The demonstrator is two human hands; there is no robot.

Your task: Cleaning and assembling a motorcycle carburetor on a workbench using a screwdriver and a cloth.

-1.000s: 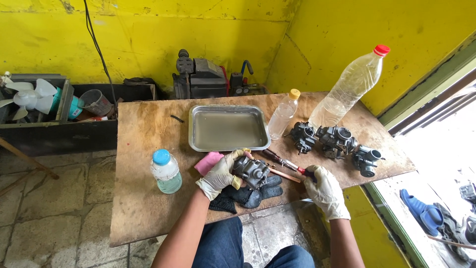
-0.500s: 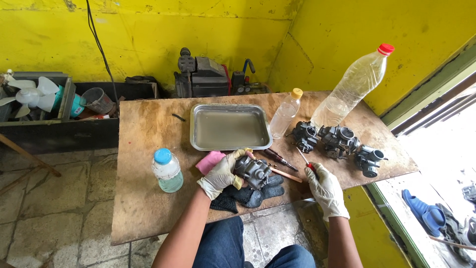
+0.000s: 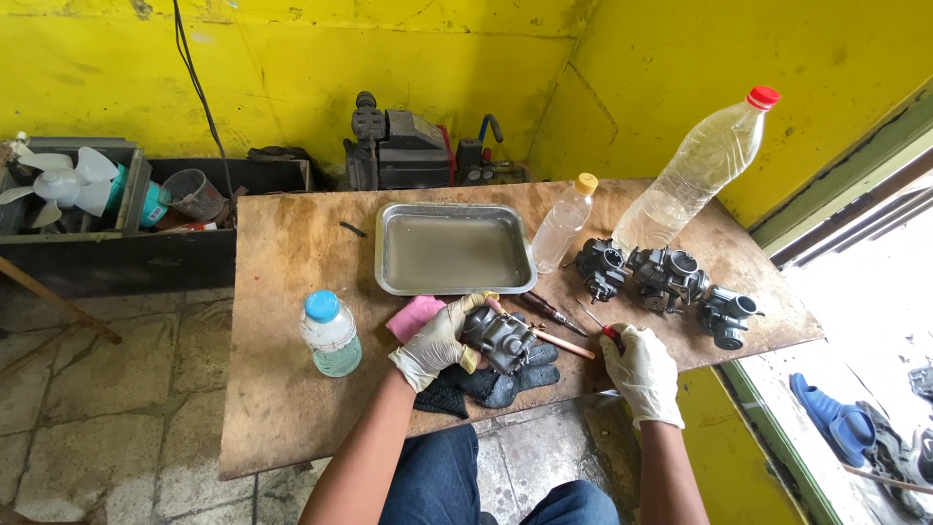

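Plainly, much of the red-handled screwdriver (image 3: 600, 325) is swallowed by the gloved right hand (image 3: 641, 367), whose fingers are curled shut around the handle, so only a sliver of red and the thin shaft poking toward the desk's middle can be seen. The left hand (image 3: 439, 342), also in a pale glove, wraps its fingers around a dark grey carburetor (image 3: 498, 337), covering its near side; what shows is a blocky metal body with a round throat and small fittings, grimy and dull. It sits near the front edge of the wooden desk (image 3: 282, 389), just over a dark cloth (image 3: 486, 385) whose shape is hard to read, with a pink rag (image 3: 413, 316) partly tucked under the left hand. Three more carburetors (image 3: 666, 280) lie in a row to the right. A steel tray (image 3: 454, 250) holds murky liquid just behind the hands.
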